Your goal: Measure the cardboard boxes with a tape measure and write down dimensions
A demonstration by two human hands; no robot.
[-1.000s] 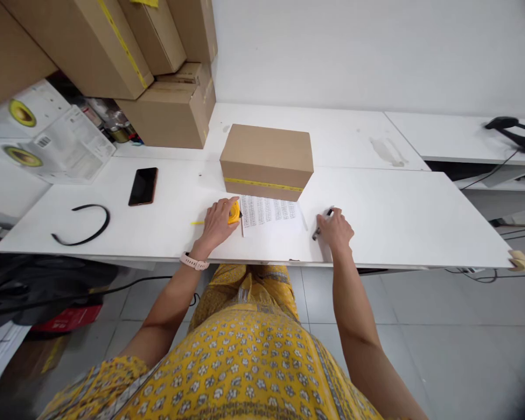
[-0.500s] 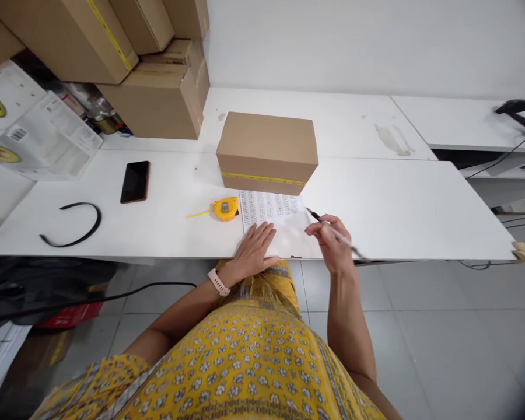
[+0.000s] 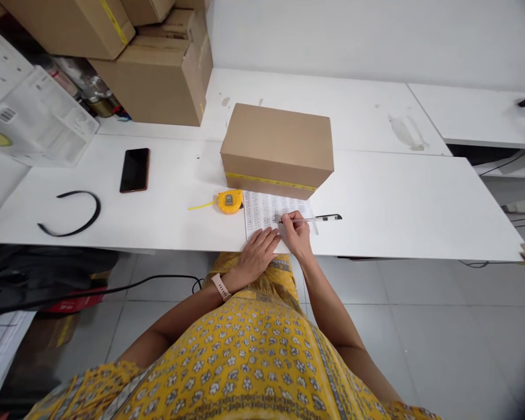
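A printed sheet of paper (image 3: 262, 207) lies at the front of the desk, its far edge against or under a closed cardboard box (image 3: 277, 140) with a yellow tape strip. My left hand (image 3: 258, 252) rests flat on the sheet's near edge, fingers stretched out. In my right hand (image 3: 297, 233) a clear pen with a black cap end (image 3: 317, 219) is pinched, its tip down at the printed rows. Left of the sheet sits a yellow tape measure (image 3: 230, 201), a short length of its blade pulled out.
A phone (image 3: 135, 170) and a black headband (image 3: 94, 213) lie on the white desk (image 3: 398, 204) to the left. Stacked cardboard boxes (image 3: 157, 87) and a white carton with avocado pictures (image 3: 39, 122) stand at the back left. A black cable (image 3: 149, 286) hangs below the desk edge.
My right hand has moved left with the pen, from beside the sheet onto its printed rows. My left hand stays flat at the sheet's near edge. The view has shifted slightly.
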